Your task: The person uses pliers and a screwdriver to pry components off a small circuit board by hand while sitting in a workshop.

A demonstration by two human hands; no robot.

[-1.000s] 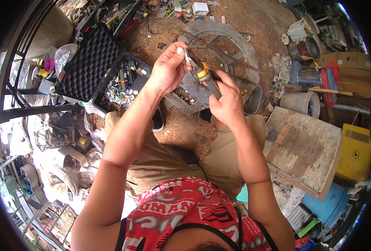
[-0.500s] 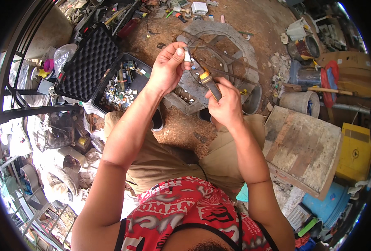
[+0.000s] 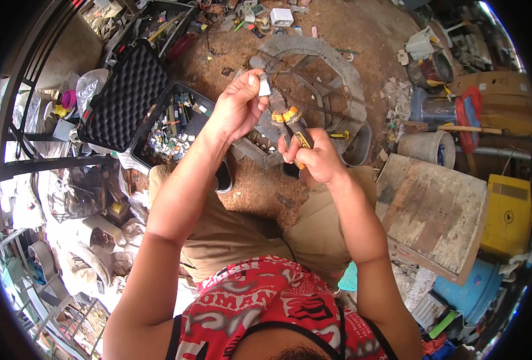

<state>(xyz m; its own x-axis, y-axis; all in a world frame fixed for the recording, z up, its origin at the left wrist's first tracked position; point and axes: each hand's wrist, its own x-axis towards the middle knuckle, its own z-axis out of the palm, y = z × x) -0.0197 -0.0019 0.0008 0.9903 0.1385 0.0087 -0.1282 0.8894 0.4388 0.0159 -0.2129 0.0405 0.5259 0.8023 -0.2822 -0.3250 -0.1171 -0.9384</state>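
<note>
Between the thumb and fingers of my left hand (image 3: pixel 242 103) is a small silvery-white rectangular piece (image 3: pixel 264 85); its exact kind is too small to tell. My right hand (image 3: pixel 317 155) is closed round the black and yellow handles of a pair of pliers (image 3: pixel 289 117). The pliers' jaws point up toward the small piece, a little to its right and apart from it. Left of my left hand lies an open black case (image 3: pixel 139 144) holding many small electronic parts (image 3: pixel 169 133). Its lid (image 3: pixel 125 99) is lined with dark egg-crate foam.
Beyond my hands a grey octagonal frame (image 3: pixel 350 72) lies on the brown ground. To the right stand a worn wooden board (image 3: pixel 431 207), a bucket (image 3: pixel 425 150) and a yellow case (image 3: pixel 507 213). A dark metal rack (image 3: pixel 56 162) and plastic bags flank the left side.
The pliers have turned so both handles show, spread further apart, and their jaws have come away from the small piece. My left hand has tilted the piece, showing its pale flat side.
</note>
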